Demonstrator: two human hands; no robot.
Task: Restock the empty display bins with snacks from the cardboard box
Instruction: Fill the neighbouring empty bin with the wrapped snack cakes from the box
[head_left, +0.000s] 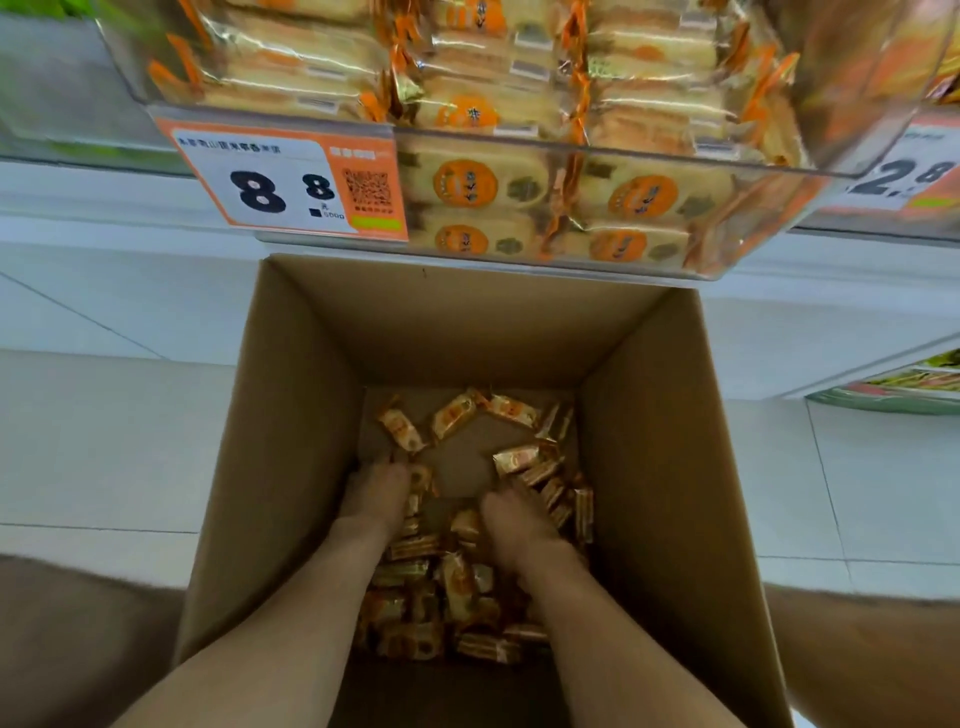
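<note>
A tall open cardboard box (291, 441) stands on the floor below me. Several small orange-wrapped snack packets (452, 587) lie loose on its bottom, mostly toward the near side and the right wall. Both my arms reach deep inside. My left hand (376, 493) is pressed down at the left wall, fingers curled against a packet (422, 478). My right hand (511, 519) is down beside a row of packets (550, 486) on the right. Their fingertips are hidden among the wrappers. Above the box, a clear display bin (519, 254) is filled with the same orange snack packs (467, 182).
An orange-and-white price tag (283, 182) reading 8.8 hangs on the bin's front left. Another price tag (904, 174) shows at the right edge. White shelf edges and pale floor tiles (93, 415) surround the box. A lower shelf with other goods (904, 384) sticks out at right.
</note>
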